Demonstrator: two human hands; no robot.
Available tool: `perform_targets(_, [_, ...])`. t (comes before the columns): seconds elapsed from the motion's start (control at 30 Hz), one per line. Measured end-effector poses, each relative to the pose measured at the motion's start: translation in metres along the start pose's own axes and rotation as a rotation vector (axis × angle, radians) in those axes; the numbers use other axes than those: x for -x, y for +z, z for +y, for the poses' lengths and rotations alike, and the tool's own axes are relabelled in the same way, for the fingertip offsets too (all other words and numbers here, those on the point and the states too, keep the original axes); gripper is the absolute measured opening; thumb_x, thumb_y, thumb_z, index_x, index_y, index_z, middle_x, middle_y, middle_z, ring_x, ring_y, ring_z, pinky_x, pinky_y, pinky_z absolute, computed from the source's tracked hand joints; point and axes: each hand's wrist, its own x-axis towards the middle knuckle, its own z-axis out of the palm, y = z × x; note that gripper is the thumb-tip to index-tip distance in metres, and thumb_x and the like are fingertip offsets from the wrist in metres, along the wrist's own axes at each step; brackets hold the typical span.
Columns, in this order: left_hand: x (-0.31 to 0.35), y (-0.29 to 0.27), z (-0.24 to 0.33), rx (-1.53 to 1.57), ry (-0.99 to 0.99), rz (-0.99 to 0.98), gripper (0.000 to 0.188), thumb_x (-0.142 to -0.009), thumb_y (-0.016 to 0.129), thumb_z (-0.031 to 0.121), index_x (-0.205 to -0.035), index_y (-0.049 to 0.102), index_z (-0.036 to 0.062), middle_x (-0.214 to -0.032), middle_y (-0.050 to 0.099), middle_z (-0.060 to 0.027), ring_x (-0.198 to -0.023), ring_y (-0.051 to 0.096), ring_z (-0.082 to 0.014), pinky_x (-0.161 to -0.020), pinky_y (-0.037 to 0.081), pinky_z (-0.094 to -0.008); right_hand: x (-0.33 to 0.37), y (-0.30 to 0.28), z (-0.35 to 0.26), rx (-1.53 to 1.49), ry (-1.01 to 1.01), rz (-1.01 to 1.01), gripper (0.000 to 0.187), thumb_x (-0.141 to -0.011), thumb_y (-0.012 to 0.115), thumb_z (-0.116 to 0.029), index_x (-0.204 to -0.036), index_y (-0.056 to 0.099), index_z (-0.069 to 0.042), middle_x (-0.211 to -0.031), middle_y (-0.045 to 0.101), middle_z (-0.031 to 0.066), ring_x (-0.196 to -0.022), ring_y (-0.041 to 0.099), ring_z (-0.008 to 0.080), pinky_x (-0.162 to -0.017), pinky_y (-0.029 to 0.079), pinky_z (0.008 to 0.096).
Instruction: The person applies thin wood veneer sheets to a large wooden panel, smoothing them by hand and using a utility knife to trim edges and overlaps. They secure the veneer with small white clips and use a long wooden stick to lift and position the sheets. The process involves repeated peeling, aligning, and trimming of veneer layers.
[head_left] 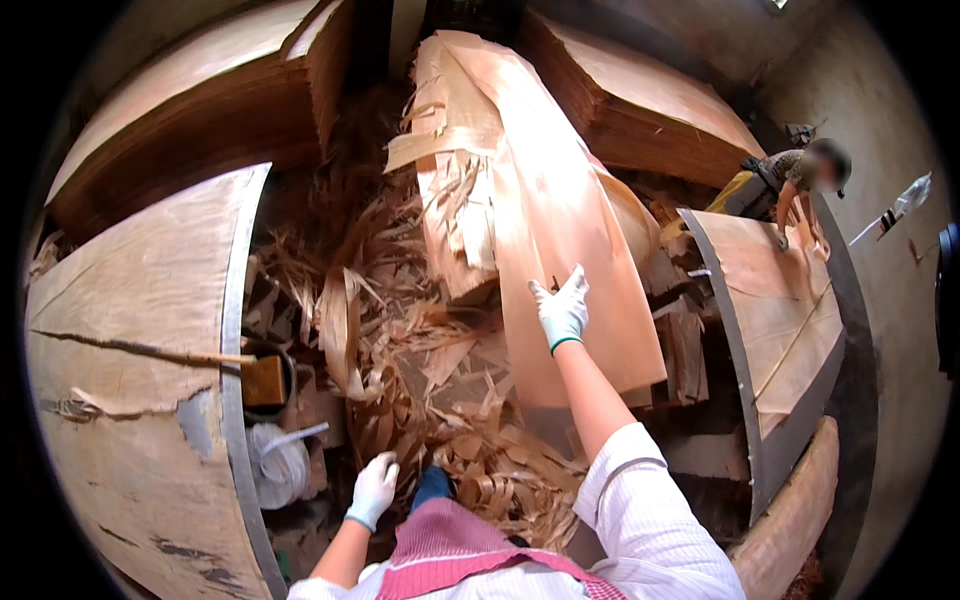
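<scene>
A long, thin sheet of pinkish wood veneer point(560, 190) lies lengthwise over a pile in front of me, its near end reaching toward me. On this sheet rests my right hand point(562, 308), in a white glove with a green cuff; thumb and forefinger are spread. A small dark spot shows between them, too small to name. Low at the left, my left hand point(373, 490), gloved too, hangs above the veneer scraps point(480, 440) with its fingers curled in and nothing visible in them. Torn veneer strips point(455, 200) lie on the pile's left side.
Tall veneer stacks point(190, 100) stand at the far left and far right. A veneer-covered table point(130, 400) on my left holds a long stick point(140, 347); a bucket point(285, 375) stands beside it. At the right, another person point(775, 185) leans over a second table point(775, 330).
</scene>
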Motion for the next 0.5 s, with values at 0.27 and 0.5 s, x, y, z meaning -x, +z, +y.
perform_targets(0.27, [-0.015, -0.001, -0.03, -0.103, -0.224, -0.234, 0.032, -0.089, 0.053, 0.028, -0.111, 0.061, 0.0054, -0.107, 0.064, -0.0193, -0.102, 0.06, -0.0358, -0.089, 0.047, -0.0432, -0.063, 0.019, 0.027, 0.386, -0.179, -0.091, 0.02, -0.085, 0.06, -0.03, -0.096, 0.058, -0.014, -0.094, 0.061, 0.0138, -0.084, 0.064, 0.0361, -0.072, 0.051, 0.0476])
perform_targets(0.5, [-0.109, 0.001, 0.013, -0.066, 0.05, -0.262, 0.029, -0.091, 0.051, 0.027, -0.109, 0.061, 0.0072, -0.104, 0.064, -0.0202, -0.1, 0.06, -0.037, -0.087, 0.048, -0.043, -0.093, -0.151, -0.002, 0.425, -0.351, 0.242, 0.018, -0.083, 0.067, -0.026, -0.093, 0.059, -0.014, -0.093, 0.061, 0.0094, -0.084, 0.064, 0.0317, -0.07, 0.052, 0.0429])
